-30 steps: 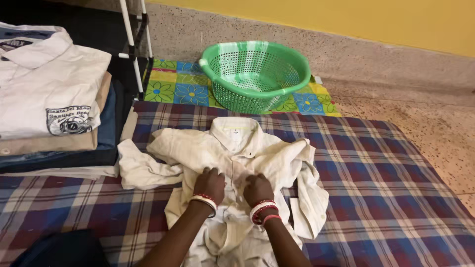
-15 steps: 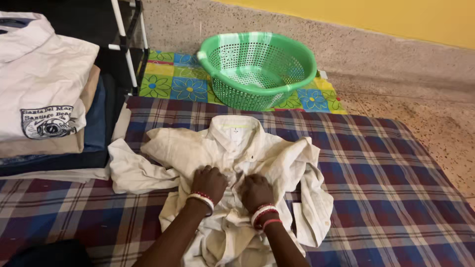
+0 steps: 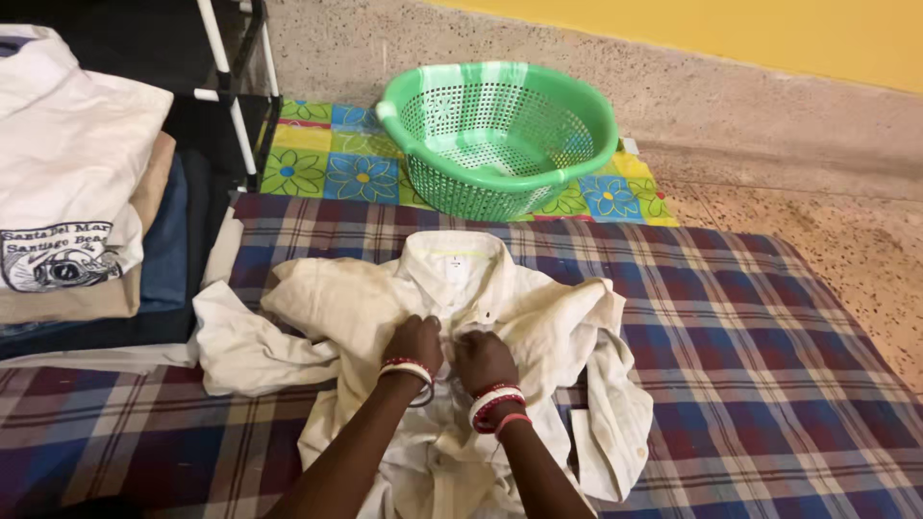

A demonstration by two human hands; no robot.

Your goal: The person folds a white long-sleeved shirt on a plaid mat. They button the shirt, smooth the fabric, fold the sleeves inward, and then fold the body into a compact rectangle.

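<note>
The cream collared shirt [image 3: 452, 336] lies face-up on the plaid mattress [image 3: 750, 327]. Left hand [image 3: 413, 343] and right hand [image 3: 484, 360] both pinch its front placket below the collar (probably at a button). The rumpled sleeves risk setting creases or skewing the fronts.

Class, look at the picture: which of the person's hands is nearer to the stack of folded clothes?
Left. The left hand rests on the cream shirt on the side toward the stack of folded clothes; the right hand lies beside it, farther from the stack.
</note>
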